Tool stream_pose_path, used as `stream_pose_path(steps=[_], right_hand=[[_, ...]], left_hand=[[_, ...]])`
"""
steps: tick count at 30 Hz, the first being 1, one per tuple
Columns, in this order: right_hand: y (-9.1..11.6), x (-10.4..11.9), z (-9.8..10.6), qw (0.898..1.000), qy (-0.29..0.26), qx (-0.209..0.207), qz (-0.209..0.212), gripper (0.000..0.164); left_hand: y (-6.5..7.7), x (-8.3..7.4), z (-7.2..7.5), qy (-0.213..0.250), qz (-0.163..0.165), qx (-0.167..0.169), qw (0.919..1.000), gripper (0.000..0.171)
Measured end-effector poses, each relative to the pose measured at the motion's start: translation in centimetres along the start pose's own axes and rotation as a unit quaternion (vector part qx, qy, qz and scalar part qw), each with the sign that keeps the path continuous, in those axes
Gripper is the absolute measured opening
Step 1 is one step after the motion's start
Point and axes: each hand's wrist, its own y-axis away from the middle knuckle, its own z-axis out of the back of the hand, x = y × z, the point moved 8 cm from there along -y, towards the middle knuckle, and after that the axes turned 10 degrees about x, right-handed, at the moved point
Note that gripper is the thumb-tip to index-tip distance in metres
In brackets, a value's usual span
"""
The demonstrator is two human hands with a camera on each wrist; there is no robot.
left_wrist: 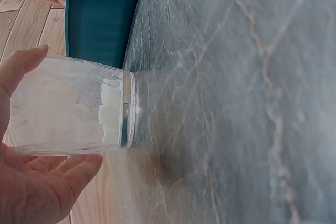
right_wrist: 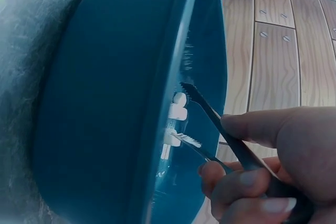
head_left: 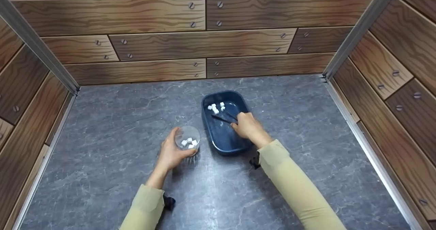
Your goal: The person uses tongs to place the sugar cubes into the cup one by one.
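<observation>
In the head view, my left hand [head_left: 171,151] grips a clear plastic cup [head_left: 187,134], thumb on one side and fingers on the other. The cup stands upright on the floor with several white cubes [left_wrist: 109,109] at its bottom. My right hand [head_left: 248,126] holds black tongs [right_wrist: 231,137] over a dark blue rectangular basin [head_left: 224,151]. The tongs' two serrated tips are spread apart, with nothing pinched between them. Several more white cubes [head_left: 214,108] lie at the basin's far left end, close to the tips.
The basin stands just right of the cup on a grey marble-patterned surface [head_left: 126,127]. Wood-patterned panels [head_left: 153,46] wall off the back and both sides, with metal strips [head_left: 368,141] along the edges.
</observation>
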Motion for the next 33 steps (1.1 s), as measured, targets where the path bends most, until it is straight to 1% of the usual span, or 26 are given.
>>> stream_pose_path(steps=[2, 8, 12, 15, 18, 23, 27, 33], right_hand=[[0.0, 0.0, -0.1, 1.000, 0.004, -0.002, 0.005, 0.027], [-0.1, 0.5, -0.5, 0.998, 0.041, 0.002, 0.036, 0.022], [-0.3, 0.9, -0.7, 0.997, 0.063, 0.012, 0.046, 0.020], [-0.5, 1.2, -0.8, 0.996, 0.076, 0.025, 0.039, 0.022], [-0.7, 1.3, -0.9, 0.996, 0.079, 0.039, 0.023, 0.025], [-1.1, 1.5, -0.9, 0.996, 0.076, 0.046, 0.012, 0.027], [-1.5, 1.7, -0.9, 0.996, 0.071, 0.044, 0.011, 0.024], [-1.7, 2.0, -0.9, 0.997, 0.071, 0.038, 0.002, 0.023]], left_hand=[[0.0, -0.1, 0.0, 0.000, -0.003, -0.001, 1.0000, 0.096], [0.0, -0.1, -0.1, 0.000, -0.009, -0.003, 1.0000, 0.096], [0.0, 0.0, -0.2, -0.001, -0.002, 0.000, 1.0000, 0.097], [0.0, 0.1, -0.2, -0.005, 0.011, 0.004, 0.9999, 0.097], [0.1, 0.1, -0.2, -0.008, 0.021, 0.008, 0.9997, 0.097], [0.1, 0.1, -0.2, -0.005, 0.014, 0.007, 0.9999, 0.097], [0.1, 0.0, -0.1, -0.003, 0.004, 0.003, 1.0000, 0.096], [0.1, 0.0, -0.1, -0.001, 0.006, 0.004, 1.0000, 0.097]])
